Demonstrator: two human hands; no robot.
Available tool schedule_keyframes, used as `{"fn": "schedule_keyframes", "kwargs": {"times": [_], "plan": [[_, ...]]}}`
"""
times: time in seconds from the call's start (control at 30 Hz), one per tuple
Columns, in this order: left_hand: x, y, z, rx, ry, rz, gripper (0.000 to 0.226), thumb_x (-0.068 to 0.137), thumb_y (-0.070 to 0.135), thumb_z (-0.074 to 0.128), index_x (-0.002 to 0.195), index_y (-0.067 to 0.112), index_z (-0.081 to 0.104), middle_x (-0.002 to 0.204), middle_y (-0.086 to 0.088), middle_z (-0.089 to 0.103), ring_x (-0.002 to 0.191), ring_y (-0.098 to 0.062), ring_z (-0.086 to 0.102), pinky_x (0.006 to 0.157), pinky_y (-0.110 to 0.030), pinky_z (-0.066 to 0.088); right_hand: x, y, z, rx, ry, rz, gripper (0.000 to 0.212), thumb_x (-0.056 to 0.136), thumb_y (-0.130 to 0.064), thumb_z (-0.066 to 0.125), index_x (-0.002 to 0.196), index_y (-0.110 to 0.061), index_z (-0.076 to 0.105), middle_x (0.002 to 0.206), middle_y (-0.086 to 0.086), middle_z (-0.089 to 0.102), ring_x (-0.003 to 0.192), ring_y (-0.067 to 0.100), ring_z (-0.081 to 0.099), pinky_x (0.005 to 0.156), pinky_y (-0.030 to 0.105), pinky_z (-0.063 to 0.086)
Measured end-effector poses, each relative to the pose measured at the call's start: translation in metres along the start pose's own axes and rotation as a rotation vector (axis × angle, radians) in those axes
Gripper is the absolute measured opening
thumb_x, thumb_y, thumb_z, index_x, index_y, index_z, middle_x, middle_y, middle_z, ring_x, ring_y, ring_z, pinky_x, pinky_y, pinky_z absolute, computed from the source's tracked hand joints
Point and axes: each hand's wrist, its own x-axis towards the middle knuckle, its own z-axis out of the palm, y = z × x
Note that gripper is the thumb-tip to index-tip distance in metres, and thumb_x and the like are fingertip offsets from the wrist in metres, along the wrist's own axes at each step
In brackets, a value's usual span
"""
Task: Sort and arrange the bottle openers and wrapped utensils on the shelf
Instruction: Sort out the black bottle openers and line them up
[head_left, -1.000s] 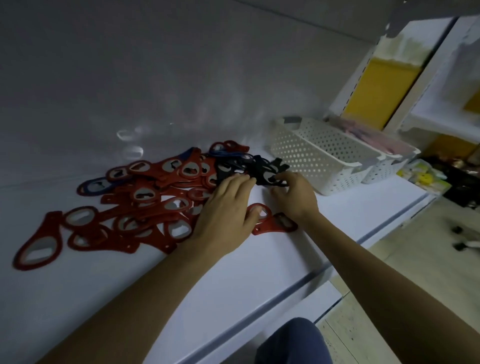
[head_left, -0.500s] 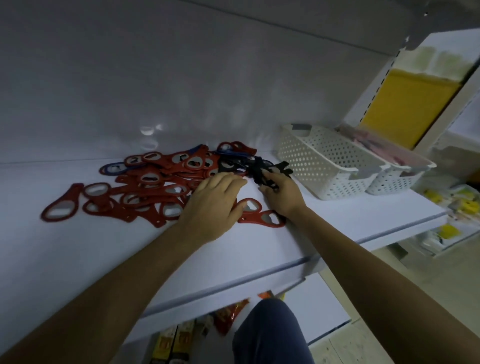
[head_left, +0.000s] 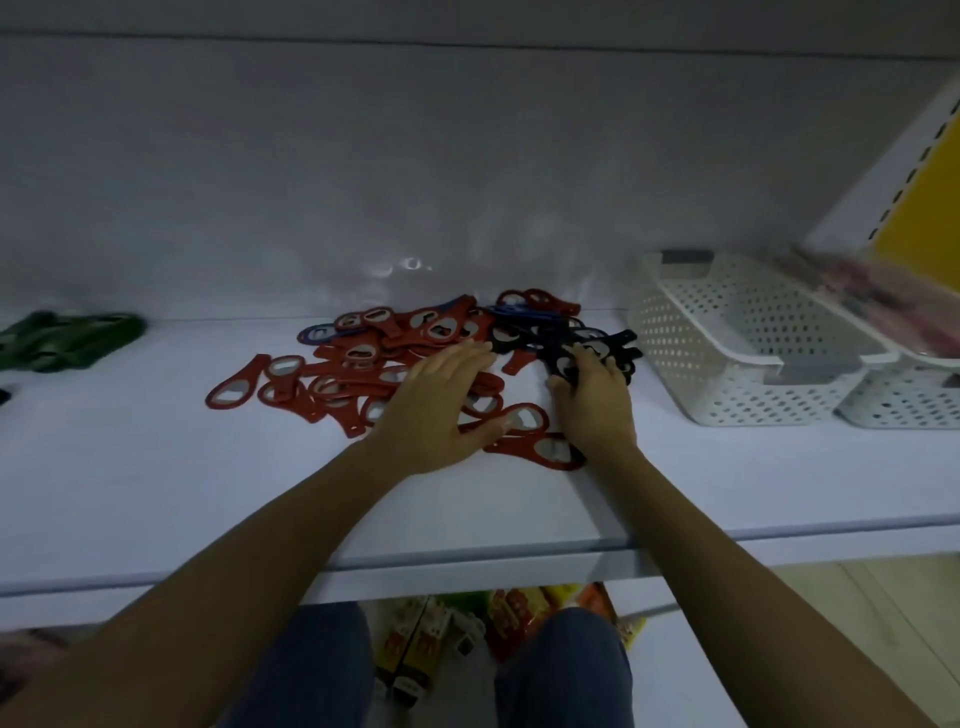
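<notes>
The right hand (head_left: 595, 402) grips a cluster of black plastic bottle openers (head_left: 615, 343) just left of the white perforated plastic basket (head_left: 727, 374). The left hand (head_left: 434, 405) lies flat and outspread on heaped red plastic bottle openers (head_left: 332, 387) farther left. Blurred pink wrapped utensils (head_left: 878, 301) lie right of the basket.

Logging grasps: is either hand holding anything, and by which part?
The right hand grips black bottle openers; which part cannot be told. The left hand lies flat on red openers.
</notes>
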Motion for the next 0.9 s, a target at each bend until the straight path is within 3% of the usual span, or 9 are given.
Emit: {"fn": "schedule_keyframes", "kwargs": {"times": [0.13, 0.3, 0.5, 0.63, 0.73, 0.9], "plan": [[0.001, -0.001, 0.001, -0.035, 0.036, -0.027, 0.073, 0.082, 0.061, 0.053, 0.138, 0.014, 0.044, 0.144, -0.003, 0.043, 0.136, -0.018, 0.034, 0.112, -0.035, 0.023, 0.0, -0.001, -0.002, 0.066, 0.031, 0.013, 0.034, 0.1, -0.026, 0.038, 0.126, -0.01, 0.054, 0.129, 0.016, 0.054, 0.12, 0.03, 0.045, 0.099, 0.037, 0.037], [0.003, -0.003, 0.004, 0.027, 0.203, 0.016, 0.05, 0.084, 0.045, 0.059, 0.123, 0.013, 0.06, 0.13, -0.002, 0.058, 0.127, -0.021, 0.046, 0.107, -0.025, 0.015, 0.002, 0.003, -0.003, 0.084, 0.047, 0.017, 0.04, 0.103, -0.027, 0.031, 0.132, -0.012, 0.053, 0.129, 0.015, 0.056, 0.12, 0.031, 0.048, 0.1, 0.04, 0.041], [0.003, -0.004, 0.001, 0.003, 0.25, 0.045, 0.037, 0.085, 0.036, 0.059, 0.111, 0.011, 0.066, 0.116, -0.003, 0.066, 0.116, -0.024, 0.054, 0.096, -0.034, 0.031, 0.002, 0.001, -0.002, 0.043, 0.044, 0.043, 0.039, 0.102, -0.027, 0.032, 0.128, -0.012, 0.056, 0.127, 0.014, 0.059, 0.119, 0.031, 0.051, 0.1, 0.04, 0.041], [0.003, -0.005, -0.001, -0.046, 0.231, 0.058, 0.034, 0.086, 0.032, 0.054, 0.11, 0.01, 0.066, 0.113, -0.004, 0.067, 0.114, -0.024, 0.055, 0.095, -0.037, 0.035, -0.001, -0.005, -0.004, 0.015, 0.046, 0.026, 0.036, 0.102, -0.026, 0.035, 0.124, -0.013, 0.06, 0.123, 0.012, 0.063, 0.112, 0.029, 0.055, 0.086, 0.026, 0.037], [0.003, -0.004, 0.0, -0.066, 0.243, 0.086, 0.032, 0.087, 0.028, 0.052, 0.107, 0.009, 0.067, 0.108, -0.005, 0.068, 0.109, -0.025, 0.058, 0.091, -0.037, 0.039, -0.003, -0.005, -0.005, -0.004, 0.044, 0.036, 0.035, 0.102, -0.025, 0.035, 0.122, -0.013, 0.062, 0.12, 0.012, 0.064, 0.108, 0.027, 0.057, 0.08, 0.024, 0.034], [0.003, -0.006, -0.005, -0.159, 0.268, 0.214, 0.018, 0.087, 0.014, 0.057, 0.097, 0.006, 0.069, 0.092, -0.006, 0.07, 0.087, -0.023, 0.061, 0.07, -0.031, 0.05, -0.005, -0.009, -0.006, -0.016, 0.053, 0.066, 0.035, 0.102, -0.027, 0.036, 0.122, -0.013, 0.061, 0.123, 0.011, 0.063, 0.109, 0.025, 0.056, 0.082, 0.023, 0.032]]}}
